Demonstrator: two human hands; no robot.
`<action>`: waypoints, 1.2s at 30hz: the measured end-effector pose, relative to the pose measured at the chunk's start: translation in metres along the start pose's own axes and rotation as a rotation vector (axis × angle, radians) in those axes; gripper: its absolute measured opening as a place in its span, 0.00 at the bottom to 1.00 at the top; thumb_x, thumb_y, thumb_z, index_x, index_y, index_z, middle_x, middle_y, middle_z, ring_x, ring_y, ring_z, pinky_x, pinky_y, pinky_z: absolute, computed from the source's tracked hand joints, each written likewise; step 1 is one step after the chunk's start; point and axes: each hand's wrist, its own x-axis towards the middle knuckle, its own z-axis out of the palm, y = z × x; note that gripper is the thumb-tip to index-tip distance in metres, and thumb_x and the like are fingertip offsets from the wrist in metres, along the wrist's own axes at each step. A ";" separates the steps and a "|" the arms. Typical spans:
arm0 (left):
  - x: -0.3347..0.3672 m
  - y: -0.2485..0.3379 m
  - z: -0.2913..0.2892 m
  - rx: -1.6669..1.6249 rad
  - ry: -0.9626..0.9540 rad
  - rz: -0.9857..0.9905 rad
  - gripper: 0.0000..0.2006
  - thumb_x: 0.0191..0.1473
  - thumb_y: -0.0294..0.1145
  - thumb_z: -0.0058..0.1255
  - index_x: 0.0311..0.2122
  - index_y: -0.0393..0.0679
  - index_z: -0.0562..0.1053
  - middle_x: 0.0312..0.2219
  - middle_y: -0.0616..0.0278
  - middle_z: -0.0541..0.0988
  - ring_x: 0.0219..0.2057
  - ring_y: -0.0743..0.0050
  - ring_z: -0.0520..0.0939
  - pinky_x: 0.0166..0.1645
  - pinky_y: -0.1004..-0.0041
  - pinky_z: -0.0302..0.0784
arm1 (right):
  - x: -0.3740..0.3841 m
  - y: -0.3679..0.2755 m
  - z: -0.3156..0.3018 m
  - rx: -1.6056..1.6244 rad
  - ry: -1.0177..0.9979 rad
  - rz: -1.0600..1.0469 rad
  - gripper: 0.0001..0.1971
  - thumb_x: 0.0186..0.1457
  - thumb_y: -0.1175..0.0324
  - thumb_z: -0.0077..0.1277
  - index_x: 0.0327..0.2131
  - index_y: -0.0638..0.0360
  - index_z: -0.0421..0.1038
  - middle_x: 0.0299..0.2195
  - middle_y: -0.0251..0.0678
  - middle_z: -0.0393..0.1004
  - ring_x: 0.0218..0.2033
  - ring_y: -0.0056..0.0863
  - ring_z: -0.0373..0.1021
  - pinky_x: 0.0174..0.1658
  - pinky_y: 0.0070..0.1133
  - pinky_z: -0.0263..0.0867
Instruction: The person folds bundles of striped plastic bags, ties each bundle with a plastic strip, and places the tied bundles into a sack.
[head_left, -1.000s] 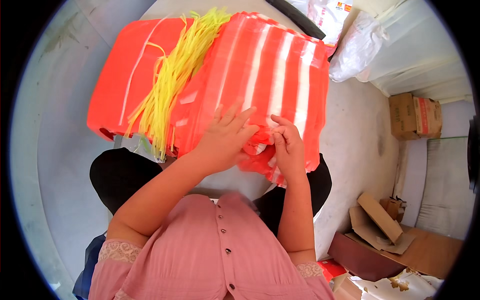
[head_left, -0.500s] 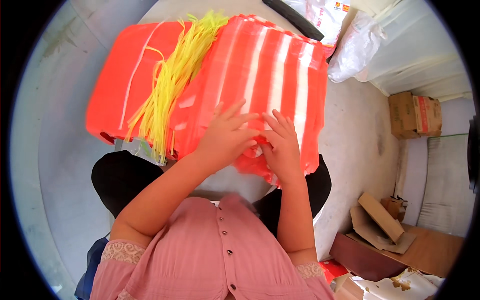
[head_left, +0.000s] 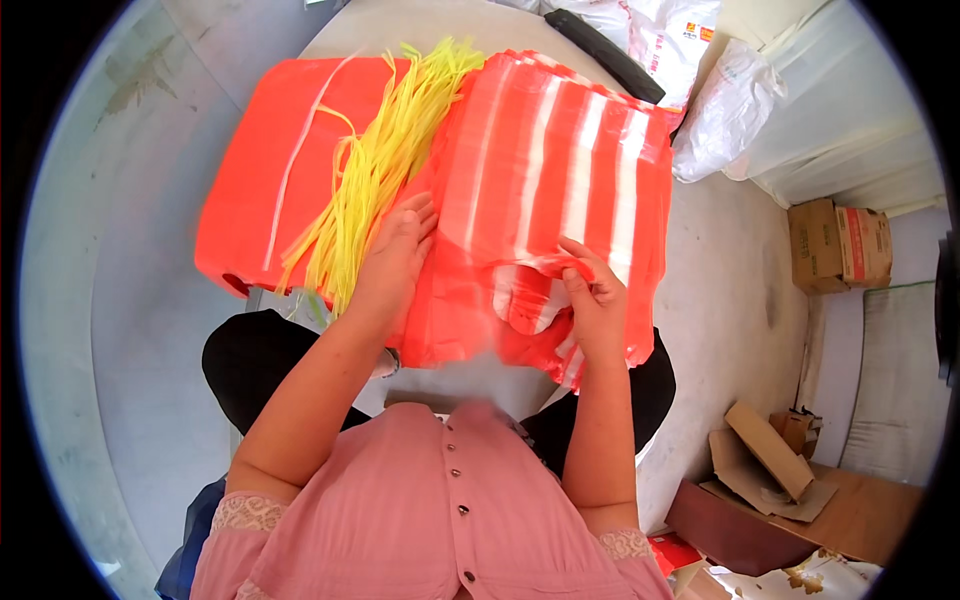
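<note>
A stack of red-and-white striped plastic bags (head_left: 555,150) lies before me. Its near edge is loose and curled, with a rounded cut-out showing. My right hand (head_left: 597,300) pinches the folded edge of a bag there, thumb against fingers. On the stack's left side rests my left hand (head_left: 398,250), its fingers stretched out and holding nothing. Beside it, a bunch of thin yellow strips (head_left: 385,170) lies slantwise between the striped stack and a plain red bundle (head_left: 290,150). A pale strand crosses that red bundle.
A long black object (head_left: 605,55) lies beyond the stack, near white plastic sacks (head_left: 725,110). Cardboard boxes (head_left: 840,245) stand at the right wall. Opened cardboard (head_left: 765,460) sits on a brown box at the lower right.
My left hand has moved left, away from my right hand, to the stack's side. My right hand has shifted slightly right and now lifts the bag's edge. The whole view has shifted a little.
</note>
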 end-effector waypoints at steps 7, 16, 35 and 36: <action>0.007 0.005 0.014 -0.017 -0.015 0.023 0.30 0.72 0.48 0.33 0.69 0.37 0.54 0.65 0.48 0.62 0.66 0.62 0.64 0.70 0.63 0.56 | 0.004 -0.014 0.004 0.156 0.045 0.042 0.17 0.66 0.68 0.52 0.55 0.64 0.74 0.43 0.35 0.81 0.46 0.22 0.75 0.54 0.22 0.69; -0.010 0.004 0.002 0.052 0.033 -0.185 0.29 0.71 0.49 0.37 0.69 0.46 0.53 0.52 0.55 0.76 0.48 0.67 0.81 0.54 0.65 0.76 | -0.004 -0.001 -0.004 -0.069 0.026 -0.103 0.12 0.58 0.75 0.57 0.47 0.59 0.79 0.54 0.34 0.76 0.51 0.24 0.72 0.44 0.19 0.70; -0.070 0.009 -0.044 0.545 -0.081 -0.091 0.41 0.55 0.19 0.51 0.72 0.45 0.49 0.35 0.60 0.80 0.35 0.80 0.78 0.46 0.77 0.73 | -0.042 0.011 0.019 -0.675 -0.102 -0.466 0.11 0.50 0.80 0.59 0.39 0.58 0.80 0.51 0.40 0.77 0.51 0.40 0.71 0.58 0.37 0.64; -0.075 0.007 -0.045 0.600 -0.080 -0.105 0.41 0.55 0.19 0.51 0.72 0.45 0.49 0.33 0.61 0.80 0.34 0.81 0.77 0.44 0.78 0.72 | -0.044 0.009 0.020 -0.706 -0.097 -0.486 0.12 0.48 0.80 0.59 0.39 0.57 0.80 0.50 0.40 0.77 0.50 0.42 0.71 0.59 0.41 0.62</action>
